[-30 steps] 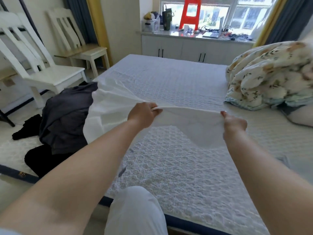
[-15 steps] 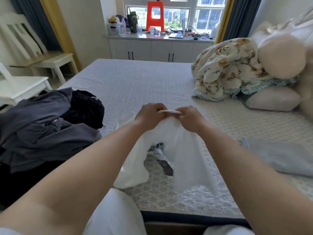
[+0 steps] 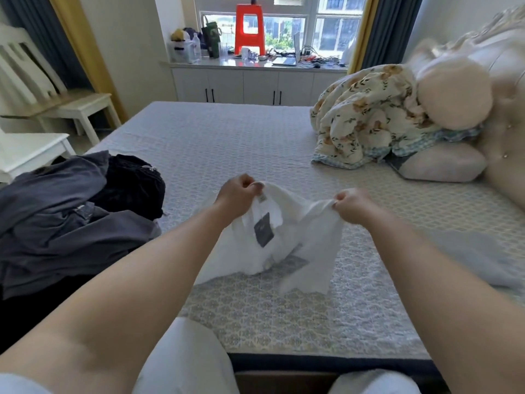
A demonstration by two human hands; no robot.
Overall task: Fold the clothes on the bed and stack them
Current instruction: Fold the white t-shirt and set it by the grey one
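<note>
a thin white garment with a dark rectangular label point(image 3: 279, 240) is held up just above the near part of the grey patterned quilted bed point(image 3: 241, 143), its lower edges brushing the cover. its upper edge is pinched by the left hand point(image 3: 237, 194), with fingers curled round the cloth near a small tag, and by the right hand point(image 3: 350, 204), clenched on a bunched corner; the two hands are near each other but apart. the step in hand is judged to be the straightening of this garment before its first fold, so the task seems early. for the next move, the cloth would need to be spread flat on the bare cover ahead, with its edges lined up. a pale folded piece of cloth point(image 3: 480, 257) is seen at the right, blurred. to the left, a heap of dark grey and black clothes point(image 3: 76, 211) is left unfolded. farther off lie a floral quilt point(image 3: 369, 118) and a pale pillow point(image 3: 443, 163). no containers for clothes are seen; the contents of the white cabinet point(image 3: 244, 86) under the window are hidden.
</note>
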